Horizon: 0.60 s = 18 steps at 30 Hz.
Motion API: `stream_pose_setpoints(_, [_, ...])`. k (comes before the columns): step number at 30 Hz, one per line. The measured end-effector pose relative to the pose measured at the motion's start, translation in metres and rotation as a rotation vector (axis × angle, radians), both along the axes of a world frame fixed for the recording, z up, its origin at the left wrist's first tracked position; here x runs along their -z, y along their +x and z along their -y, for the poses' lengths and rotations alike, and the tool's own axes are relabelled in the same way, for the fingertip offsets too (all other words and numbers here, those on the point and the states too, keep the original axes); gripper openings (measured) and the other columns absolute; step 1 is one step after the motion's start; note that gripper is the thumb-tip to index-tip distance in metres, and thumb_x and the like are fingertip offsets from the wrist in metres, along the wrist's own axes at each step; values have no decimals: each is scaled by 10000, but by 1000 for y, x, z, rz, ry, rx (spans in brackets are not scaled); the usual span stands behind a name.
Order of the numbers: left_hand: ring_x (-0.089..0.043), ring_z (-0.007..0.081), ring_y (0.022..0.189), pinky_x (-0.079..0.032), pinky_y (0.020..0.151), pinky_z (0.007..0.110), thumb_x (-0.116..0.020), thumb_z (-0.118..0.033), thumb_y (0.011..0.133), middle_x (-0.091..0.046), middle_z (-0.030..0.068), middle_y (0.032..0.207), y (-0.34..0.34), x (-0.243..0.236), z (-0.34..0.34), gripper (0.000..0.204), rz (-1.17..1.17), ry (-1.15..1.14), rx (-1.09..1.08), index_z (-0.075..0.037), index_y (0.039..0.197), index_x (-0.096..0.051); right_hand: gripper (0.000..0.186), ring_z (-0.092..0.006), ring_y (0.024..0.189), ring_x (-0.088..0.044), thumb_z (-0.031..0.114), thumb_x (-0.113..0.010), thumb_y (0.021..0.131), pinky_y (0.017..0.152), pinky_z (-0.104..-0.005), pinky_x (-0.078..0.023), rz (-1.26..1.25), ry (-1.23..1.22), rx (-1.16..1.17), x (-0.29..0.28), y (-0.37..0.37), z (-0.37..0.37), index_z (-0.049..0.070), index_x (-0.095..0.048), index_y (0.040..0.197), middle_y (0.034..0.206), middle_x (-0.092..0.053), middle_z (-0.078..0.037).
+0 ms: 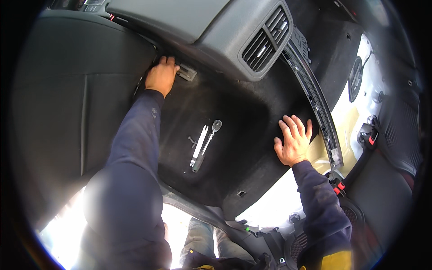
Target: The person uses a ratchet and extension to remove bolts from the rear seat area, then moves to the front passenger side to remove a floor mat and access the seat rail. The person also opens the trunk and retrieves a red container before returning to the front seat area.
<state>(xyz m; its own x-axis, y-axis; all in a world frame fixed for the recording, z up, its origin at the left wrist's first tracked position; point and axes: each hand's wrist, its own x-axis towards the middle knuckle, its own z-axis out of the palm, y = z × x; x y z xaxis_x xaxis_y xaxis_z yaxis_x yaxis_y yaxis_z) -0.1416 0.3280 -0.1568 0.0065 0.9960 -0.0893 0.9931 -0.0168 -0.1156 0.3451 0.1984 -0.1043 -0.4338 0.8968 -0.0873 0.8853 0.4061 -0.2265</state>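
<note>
While reaching upper left, cannot tell grip of left hand (160, 78). Spreading empty right hand (294, 143); apparently partway, with bodywork (272, 203) uncovered.

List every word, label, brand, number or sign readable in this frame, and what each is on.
No text is readable here.
Mark on the left sleeve: too blurred to tell whether it is lettering.
Ratchet head: any marking is too small to read.
Grey piece beside the left hand: no lettering can be made out.
</note>
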Motion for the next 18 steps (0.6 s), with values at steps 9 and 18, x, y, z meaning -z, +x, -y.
stream_pose_setpoints(9, [-792,373,897,-658,787,494,-618,-229,1068,-718,166,1233,3,1,-3,198,-83,-29,32,-51,1130,-680,587,-301,1503,-473,324,-738,834,1285,-698,-216,9,-13,7,-2,-1,0,88,-701,1370,1520,-604,-79])
stream_pose_setpoints(18, [-782,411,958,-648,821,520,-628,-207,1050,-687,183,1297,2,-7,-10,198,-4,-53,59,-41,1125,-706,594,-298,1506,-472,333,-740,829,1291,-693,-209,14,-16,18,-4,-3,0,93,-703,1371,1515,-605,-73])
